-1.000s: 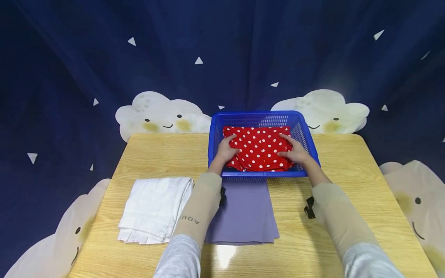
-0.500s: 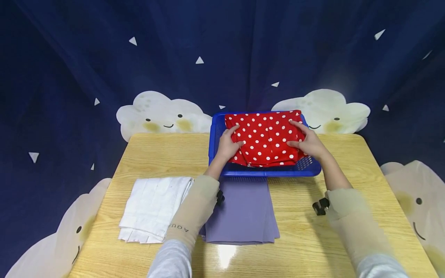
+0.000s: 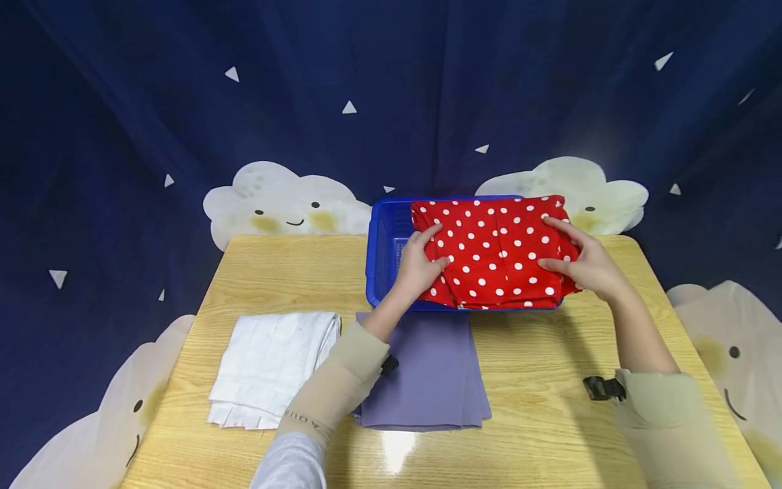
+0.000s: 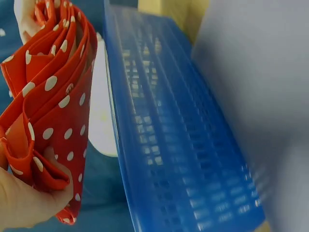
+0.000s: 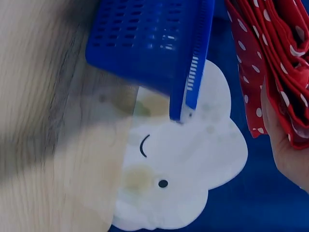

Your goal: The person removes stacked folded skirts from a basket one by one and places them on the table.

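Observation:
A folded red cloth with white polka dots [image 3: 489, 255] is held above the blue plastic basket [image 3: 381, 255]. My left hand [image 3: 420, 266] grips its left side, thumb and fingers around the folded edge. On the opposite side my right hand [image 3: 586, 266] grips the cloth the same way. The left wrist view shows the layered folds of the red cloth [image 4: 63, 111] higher than the rim of the basket [image 4: 159, 135]. In the right wrist view the cloth [image 5: 251, 72] is apart from the basket [image 5: 145, 43]. The cloth hides much of the basket's inside in the head view.
On the wooden table [image 3: 287, 272], a folded white cloth [image 3: 271, 367] lies at the left. A stack of flat purple cloth [image 3: 427, 373] lies in front of the basket, partly behind my left forearm. A dark blue curtain [image 3: 391, 81] with cloud prints hangs behind.
The red polka-dot cloth has come up out of the basket and shifted right, held by both hands. The basket, white cloth and purple stack stay in place.

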`<state>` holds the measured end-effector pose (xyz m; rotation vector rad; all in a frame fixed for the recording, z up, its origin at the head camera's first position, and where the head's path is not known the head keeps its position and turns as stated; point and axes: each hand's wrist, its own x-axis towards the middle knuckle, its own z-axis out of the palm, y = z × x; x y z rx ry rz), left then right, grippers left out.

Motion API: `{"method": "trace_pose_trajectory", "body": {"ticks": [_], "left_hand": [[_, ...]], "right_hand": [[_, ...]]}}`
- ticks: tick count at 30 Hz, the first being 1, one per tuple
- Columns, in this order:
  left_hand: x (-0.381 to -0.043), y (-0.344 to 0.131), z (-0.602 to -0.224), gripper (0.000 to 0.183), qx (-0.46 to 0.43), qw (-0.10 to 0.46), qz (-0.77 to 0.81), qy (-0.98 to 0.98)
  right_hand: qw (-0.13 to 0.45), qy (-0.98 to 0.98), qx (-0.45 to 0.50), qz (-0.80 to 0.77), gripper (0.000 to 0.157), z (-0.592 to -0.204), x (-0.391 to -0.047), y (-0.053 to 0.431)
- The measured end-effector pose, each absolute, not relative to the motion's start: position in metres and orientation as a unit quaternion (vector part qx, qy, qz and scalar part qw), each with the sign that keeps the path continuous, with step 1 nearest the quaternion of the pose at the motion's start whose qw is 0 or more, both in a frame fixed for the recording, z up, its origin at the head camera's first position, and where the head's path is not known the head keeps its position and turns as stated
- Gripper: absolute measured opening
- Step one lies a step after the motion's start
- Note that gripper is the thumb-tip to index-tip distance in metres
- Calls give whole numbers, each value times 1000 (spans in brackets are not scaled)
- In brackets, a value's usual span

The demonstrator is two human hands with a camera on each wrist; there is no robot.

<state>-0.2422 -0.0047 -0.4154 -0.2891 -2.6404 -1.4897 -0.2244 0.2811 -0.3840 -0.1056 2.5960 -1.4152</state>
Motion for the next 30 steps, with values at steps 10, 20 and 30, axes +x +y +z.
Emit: {"method": "trace_pose_trajectory", "body": {"ticks": [10, 20, 30], "left_hand": [[-204, 17, -420, 57, -124, 73, -502, -853], [-170, 44, -439, 60, -155, 108, -518, -834], [-138, 65, -457, 61, -182, 124, -548, -807]], "right_hand": [[86, 876, -38, -473, 75, -386, -184, 304], [61, 882, -58, -464, 76, -397, -147, 335], [43, 889, -53, -452, 77, -408, -114, 356]]}}
